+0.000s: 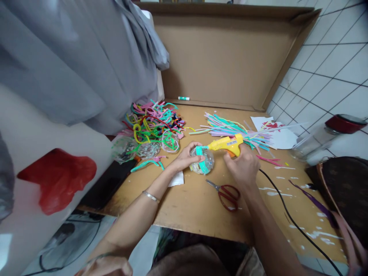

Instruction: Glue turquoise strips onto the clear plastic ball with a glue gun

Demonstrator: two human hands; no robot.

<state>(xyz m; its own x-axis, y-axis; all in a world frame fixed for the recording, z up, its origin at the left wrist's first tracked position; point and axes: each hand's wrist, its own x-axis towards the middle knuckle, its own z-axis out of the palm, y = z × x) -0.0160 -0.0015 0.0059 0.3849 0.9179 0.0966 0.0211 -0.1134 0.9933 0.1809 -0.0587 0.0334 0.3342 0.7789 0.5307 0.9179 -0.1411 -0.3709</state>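
Near the middle of the table, my left hand [186, 156] is closed round a clear, rounded plastic piece [210, 160] with a turquoise band [204, 163] across it. My right hand [243, 165] grips a yellow glue gun [225, 143] by its handle, fingers wrapped round it. The gun points left, and its nozzle is at the upper end of the turquoise band; whether it touches cannot be made out. Red-handled scissors [228, 197] lie just below the hands. Under my left wrist is a small white paper [177, 179].
A pile of coloured fuzzy strips [155, 122] and clear rounded pieces [148, 149] are at the left. Straight pastel strips [235, 130] lie behind the gun. A clear bottle [316, 138], a brown bag [345, 191] and a black cord [283, 203] are at the right.
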